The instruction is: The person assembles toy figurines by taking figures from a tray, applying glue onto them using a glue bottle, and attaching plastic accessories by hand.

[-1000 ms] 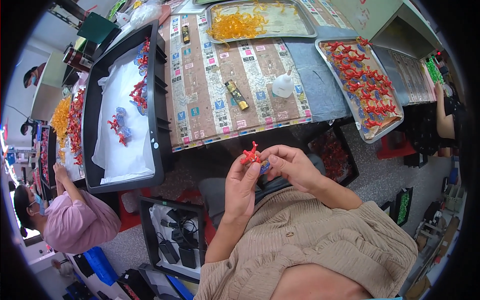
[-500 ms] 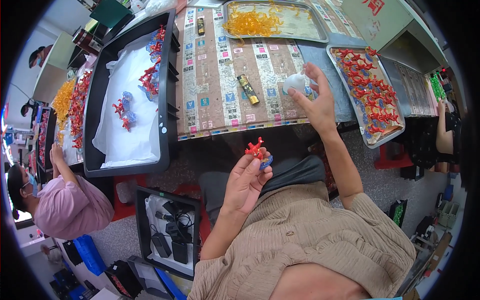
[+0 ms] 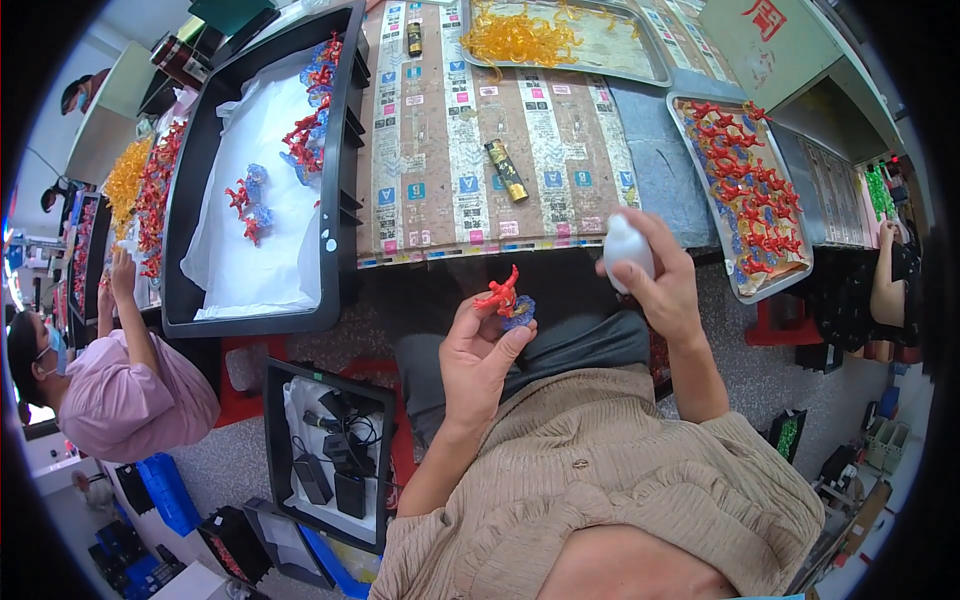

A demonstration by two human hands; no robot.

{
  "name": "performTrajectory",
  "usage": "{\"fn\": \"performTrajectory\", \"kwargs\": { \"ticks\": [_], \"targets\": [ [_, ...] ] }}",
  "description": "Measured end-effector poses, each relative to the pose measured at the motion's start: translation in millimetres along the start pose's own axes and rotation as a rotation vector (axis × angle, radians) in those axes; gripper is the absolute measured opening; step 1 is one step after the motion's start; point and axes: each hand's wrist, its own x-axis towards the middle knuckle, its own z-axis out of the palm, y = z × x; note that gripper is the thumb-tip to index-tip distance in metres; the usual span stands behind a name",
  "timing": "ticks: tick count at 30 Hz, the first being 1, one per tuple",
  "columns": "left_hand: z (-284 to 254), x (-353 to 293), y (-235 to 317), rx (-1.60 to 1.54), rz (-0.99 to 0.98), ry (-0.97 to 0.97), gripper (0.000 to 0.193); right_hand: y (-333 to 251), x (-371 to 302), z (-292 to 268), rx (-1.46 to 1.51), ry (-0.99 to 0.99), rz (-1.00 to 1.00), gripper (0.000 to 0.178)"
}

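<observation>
Between the thumb and fingers of my left hand (image 3: 478,352) is a small red figurine (image 3: 499,293) with a blue translucent base (image 3: 519,314), held over my lap in front of the table edge. My right hand (image 3: 662,285) grips a white squeeze bottle (image 3: 628,252) to the right of the figurine, apart from it. The bottle's lower end is partly hidden by my thumb and fingers. Similar red and blue pieces (image 3: 250,205) lie on white paper in the black tray (image 3: 345,150) at left, and more red pieces (image 3: 745,180) fill the metal tray (image 3: 742,297) at right.
A black and gold tube (image 3: 507,171) lies on the patterned table, another (image 3: 415,39) farther back. Yellow translucent strips (image 3: 515,40) sit in a metal tray (image 3: 655,70) at the back. A crate with black adapters (image 3: 350,495) stands low left. A person in pink (image 3: 140,390) works at left.
My right hand has lifted the white bottle off the table and brought it nearer to me. My left hand still holds the figurine, slightly turned.
</observation>
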Motion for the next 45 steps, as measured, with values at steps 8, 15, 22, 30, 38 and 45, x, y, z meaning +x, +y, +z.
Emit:
{"fn": "performTrajectory", "kwargs": {
  "ticks": [8, 15, 22, 30, 38, 45],
  "targets": [
    [6, 3, 7, 0.242, 0.181, 0.054, 0.041, -6, -41, 9, 0.23, 0.059, 0.148, 0.055],
    [5, 0, 8, 0.264, 0.206, 0.06, 0.042, -5, -39, 12, -0.007, 0.035, -0.146, 0.041],
    [5, -1, 9, 0.292, 0.201, 0.049, 0.041, -8, -38, 16, -0.066, 0.058, -0.194, 0.041],
    [6, -1, 11, 0.295, 0.191, 0.053, 0.041, -7, -38, 17, -0.047, 0.062, -0.171, 0.041],
    [6, -2, 9, 0.283, 0.17, 0.063, 0.041, -8, -37, 17, -0.069, 0.052, -0.176, 0.041],
    [7, -2, 11, 0.293, 0.168, 0.064, 0.04, -7, -37, 17, -0.11, 0.042, -0.173, 0.041]
  ]
}}
